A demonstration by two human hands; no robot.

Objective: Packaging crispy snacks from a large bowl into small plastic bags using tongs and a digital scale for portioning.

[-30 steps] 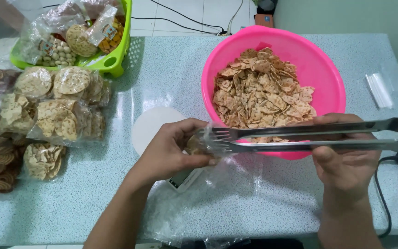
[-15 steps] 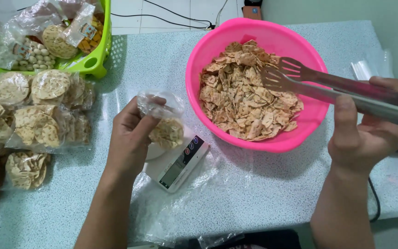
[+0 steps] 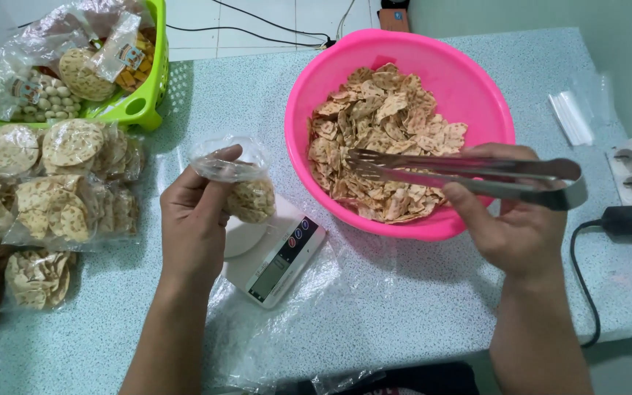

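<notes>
Lying almost level from right to left, the metal tongs (image 3: 462,175) are clamped in the right hand (image 3: 513,227), their forked tips together over the crackers (image 3: 382,139) in the pink bowl (image 3: 477,80). Left of those tips, the left hand (image 3: 195,219) pinches a small clear bag of crackers (image 3: 243,186) shut-fisted above the white kitchen scale (image 3: 276,260) on the table (image 3: 418,292).

Single head view, steeply down, close over the table (image 3: 404,292)
</notes>
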